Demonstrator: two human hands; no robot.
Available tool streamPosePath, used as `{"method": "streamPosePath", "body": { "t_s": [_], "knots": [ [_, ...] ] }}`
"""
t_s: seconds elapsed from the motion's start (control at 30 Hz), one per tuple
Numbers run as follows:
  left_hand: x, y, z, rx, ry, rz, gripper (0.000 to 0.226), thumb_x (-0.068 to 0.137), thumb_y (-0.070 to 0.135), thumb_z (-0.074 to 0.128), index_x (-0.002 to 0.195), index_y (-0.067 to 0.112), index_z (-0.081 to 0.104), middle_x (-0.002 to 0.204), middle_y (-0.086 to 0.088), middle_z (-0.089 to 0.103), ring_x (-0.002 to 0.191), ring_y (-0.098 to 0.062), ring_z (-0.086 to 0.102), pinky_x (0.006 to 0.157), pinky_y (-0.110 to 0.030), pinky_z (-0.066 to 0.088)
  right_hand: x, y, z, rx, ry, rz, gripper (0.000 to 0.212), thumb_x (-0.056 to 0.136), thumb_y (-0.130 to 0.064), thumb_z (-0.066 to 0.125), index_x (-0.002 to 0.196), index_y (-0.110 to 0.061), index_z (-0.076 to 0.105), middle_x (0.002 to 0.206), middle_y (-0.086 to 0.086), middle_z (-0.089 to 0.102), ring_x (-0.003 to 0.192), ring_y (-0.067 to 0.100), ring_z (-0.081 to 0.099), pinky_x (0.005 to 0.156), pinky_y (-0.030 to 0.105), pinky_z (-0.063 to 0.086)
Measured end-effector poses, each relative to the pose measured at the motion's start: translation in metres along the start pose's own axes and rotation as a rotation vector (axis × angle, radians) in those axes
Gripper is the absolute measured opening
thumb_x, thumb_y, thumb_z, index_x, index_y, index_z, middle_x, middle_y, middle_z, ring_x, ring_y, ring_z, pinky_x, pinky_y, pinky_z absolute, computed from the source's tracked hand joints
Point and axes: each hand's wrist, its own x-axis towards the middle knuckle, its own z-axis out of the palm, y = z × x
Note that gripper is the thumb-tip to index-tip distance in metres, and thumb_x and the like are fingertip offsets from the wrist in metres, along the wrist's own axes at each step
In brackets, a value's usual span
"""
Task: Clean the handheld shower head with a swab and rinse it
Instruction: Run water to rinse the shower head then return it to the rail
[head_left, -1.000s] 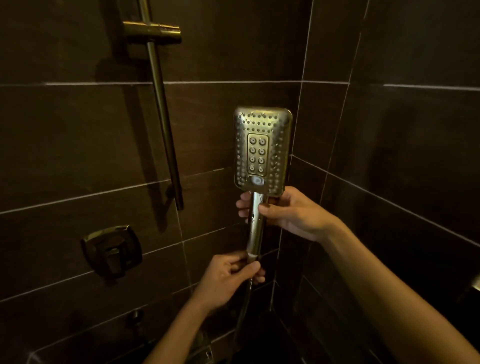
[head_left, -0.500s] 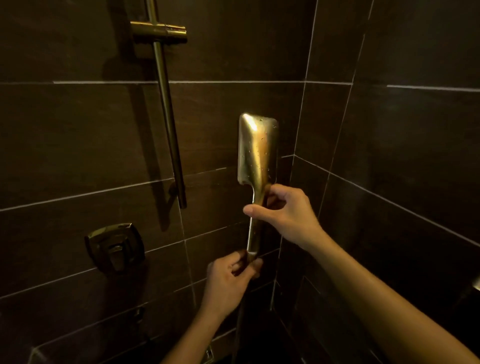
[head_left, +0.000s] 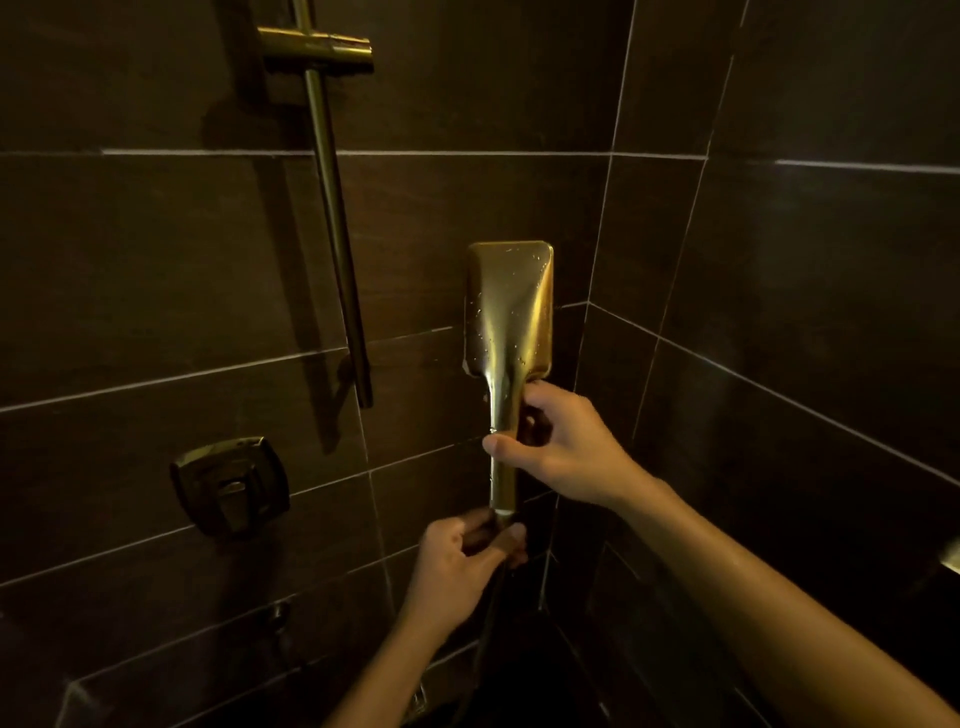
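Note:
The gold handheld shower head (head_left: 508, 312) stands upright in front of the tiled corner, its smooth wet back turned toward me and its nozzle face hidden. My right hand (head_left: 563, 447) grips the upper handle just below the head. My left hand (head_left: 467, 564) is closed around the bottom of the handle where the hose (head_left: 485, 639) joins and drops into the dark. No swab shows in either hand.
A gold slide rail (head_left: 332, 218) with its bracket (head_left: 317, 49) runs down the dark tiled wall on the left. A square valve handle (head_left: 231, 483) is mounted lower left. A metal edge (head_left: 951, 558) peeks in at the right.
The shower head has rotated from nozzle face toward me to its back toward me. My right hand shifted its grip on the handle; my left stayed at the hose joint.

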Motion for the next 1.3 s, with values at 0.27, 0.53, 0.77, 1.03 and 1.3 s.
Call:
{"method": "streamPosePath", "body": {
  "t_s": [0.27,0.53,0.77,1.03,1.3],
  "knots": [
    [0.000,-0.005,0.010,0.065,0.127,-0.081,0.014,0.091,0.025,0.071,0.104,0.024,0.073,0.092,-0.002,0.077,0.083,-0.020,0.075,0.070,-0.031,0.059,-0.007,0.006,0.035,0.009,0.247,0.006,0.019,0.092,-0.035,0.071,0.094,-0.016,0.065,0.082,0.001,0.064,0.068,0.008,0.061,0.058,0.026,0.054],
    [-0.002,-0.011,-0.014,-0.096,-0.123,-0.008,0.020,0.090,0.016,0.069,0.105,0.004,0.073,0.093,-0.015,0.079,0.086,-0.027,0.077,0.076,-0.029,0.060,-0.005,0.015,0.006,0.651,-0.131,0.157,0.038,0.095,-0.025,0.062,0.124,-0.001,0.064,0.101,0.011,0.060,0.076,0.011,0.058,0.060,0.022,0.050],
    [0.001,-0.016,0.002,0.023,0.098,-0.042,0.016,0.087,0.019,0.076,0.102,0.020,0.077,0.093,0.001,0.080,0.090,-0.012,0.076,0.077,-0.027,0.060,-0.005,0.022,0.027,0.367,0.261,0.193,0.031,0.078,-0.039,0.085,0.103,-0.025,0.074,0.091,-0.001,0.072,0.079,0.013,0.065,0.074,0.036,0.055],
    [0.000,-0.010,-0.004,-0.006,-0.080,0.004,0.010,0.089,0.014,0.071,0.098,0.014,0.076,0.092,-0.007,0.080,0.088,-0.021,0.077,0.081,-0.030,0.060,0.000,0.014,0.004,0.589,-0.122,0.168,0.029,0.092,-0.016,0.070,0.121,-0.015,0.068,0.113,0.013,0.070,0.072,0.011,0.055,0.051,0.022,0.043],
    [-0.004,-0.008,-0.005,-0.043,-0.070,0.023,0.009,0.089,0.010,0.071,0.097,0.010,0.076,0.092,-0.011,0.079,0.086,-0.023,0.077,0.077,-0.031,0.061,0.003,0.013,-0.012,0.746,-0.326,0.143,0.028,0.085,-0.014,0.075,0.111,-0.007,0.069,0.107,0.018,0.067,0.078,0.014,0.062,0.058,0.021,0.050]
  ]
}}
